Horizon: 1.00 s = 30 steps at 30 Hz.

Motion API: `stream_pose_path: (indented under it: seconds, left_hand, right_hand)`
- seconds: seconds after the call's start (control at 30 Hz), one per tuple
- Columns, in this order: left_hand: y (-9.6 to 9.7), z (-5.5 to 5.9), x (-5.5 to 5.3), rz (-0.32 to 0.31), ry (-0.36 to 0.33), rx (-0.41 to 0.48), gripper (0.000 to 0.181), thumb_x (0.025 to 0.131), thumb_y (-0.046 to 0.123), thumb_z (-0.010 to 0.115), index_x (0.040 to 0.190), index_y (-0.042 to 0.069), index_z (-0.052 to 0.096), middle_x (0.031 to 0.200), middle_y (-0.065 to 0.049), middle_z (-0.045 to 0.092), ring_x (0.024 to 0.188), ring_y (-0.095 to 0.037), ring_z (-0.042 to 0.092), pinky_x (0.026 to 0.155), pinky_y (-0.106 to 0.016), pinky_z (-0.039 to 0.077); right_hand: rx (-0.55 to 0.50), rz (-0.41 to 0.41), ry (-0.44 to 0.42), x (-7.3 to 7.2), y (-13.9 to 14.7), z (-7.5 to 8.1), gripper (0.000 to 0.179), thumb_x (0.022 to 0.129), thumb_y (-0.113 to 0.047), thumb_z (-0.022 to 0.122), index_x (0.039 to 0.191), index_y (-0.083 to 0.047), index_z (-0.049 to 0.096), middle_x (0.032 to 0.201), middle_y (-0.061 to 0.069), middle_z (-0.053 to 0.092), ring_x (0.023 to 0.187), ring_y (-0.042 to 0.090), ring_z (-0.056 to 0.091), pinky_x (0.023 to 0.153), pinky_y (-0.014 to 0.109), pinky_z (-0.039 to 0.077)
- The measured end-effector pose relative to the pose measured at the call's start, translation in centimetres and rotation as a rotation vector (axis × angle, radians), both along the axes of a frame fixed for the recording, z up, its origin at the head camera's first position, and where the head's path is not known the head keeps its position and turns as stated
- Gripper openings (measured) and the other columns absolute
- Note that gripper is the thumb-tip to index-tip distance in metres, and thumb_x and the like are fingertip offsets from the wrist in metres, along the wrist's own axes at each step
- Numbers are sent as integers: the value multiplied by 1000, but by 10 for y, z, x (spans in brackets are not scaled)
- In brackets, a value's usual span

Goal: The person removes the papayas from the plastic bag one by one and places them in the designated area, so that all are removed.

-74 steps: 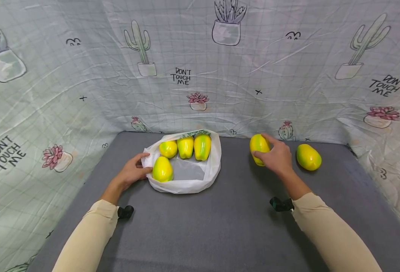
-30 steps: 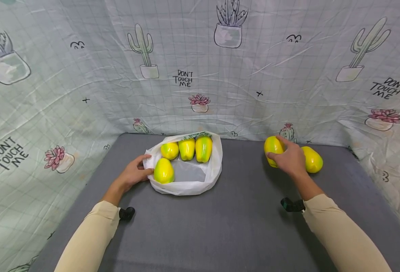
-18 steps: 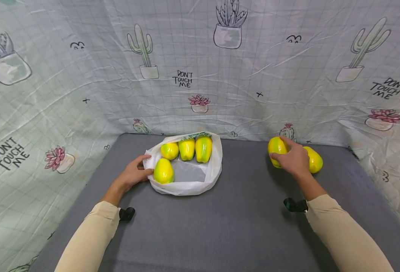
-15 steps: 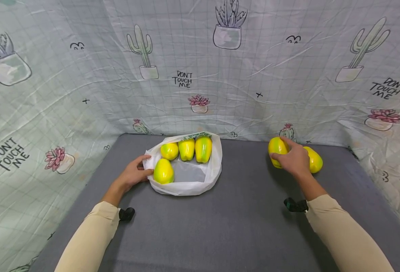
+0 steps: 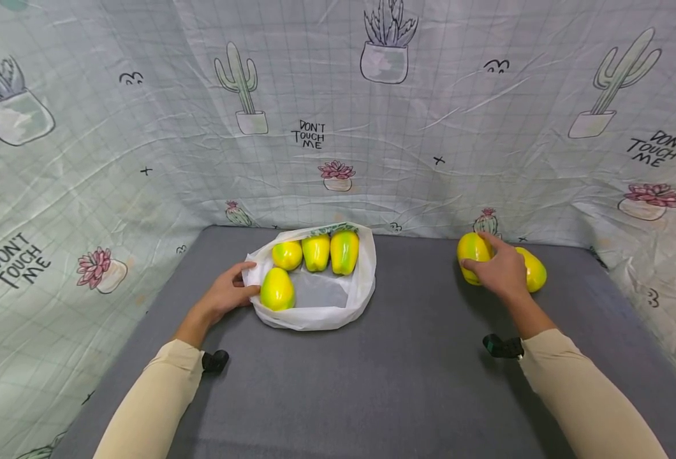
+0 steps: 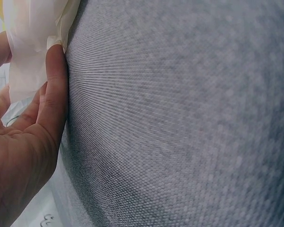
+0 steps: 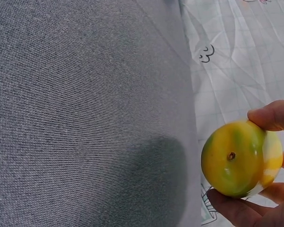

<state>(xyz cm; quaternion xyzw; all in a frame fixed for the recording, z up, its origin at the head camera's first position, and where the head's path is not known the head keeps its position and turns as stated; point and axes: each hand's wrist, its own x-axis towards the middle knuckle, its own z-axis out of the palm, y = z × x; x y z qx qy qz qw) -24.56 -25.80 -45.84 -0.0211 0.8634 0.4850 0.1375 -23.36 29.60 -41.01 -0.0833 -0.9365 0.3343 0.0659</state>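
With twelve o'clock pointing away from the person, the right hand [image 5: 504, 273] gripped the held fruit [image 5: 474, 258], which lay at about two o'clock on the grey table [image 5: 395, 357]. In the right wrist view its fingertips [image 7: 220, 201] were clamped on opposite sides, the stem end uncovered, and the fruit seemed raised, its shadow falling apart from it. That glossy skin looked slippery, so an even squeeze around the widest part suited it better than a hard pinch near an end. The loose fruit [image 5: 534, 271] sat at about four o'clock from it, half hidden by the hand; whether they touched could not be told, so a sideways knock was worth guarding against. At nine o'clock on the white bag [image 5: 338, 317], the left hand [image 5: 226, 293] pinched the lip between thumb and fingers. A light, steady hold there was best, since a tug could probably drag the thin wall inward onto the bagged fruit [image 5: 277, 290] at eight o'clock inside.
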Motion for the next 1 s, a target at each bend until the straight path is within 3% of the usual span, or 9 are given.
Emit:
stream_pose_path:
  seconds: [1.0]
  left_hand:
    - [1,1,-1,4,-2,-11,72,100,22,67,162,12,31,156,-25,41,124,-33,58,82,-24,57]
  right_hand:
    - [-40,-7,-37,-4,2,-11,82,95,-35,71,163,-9,32,158,35,39,132,56,43,98,68,44]
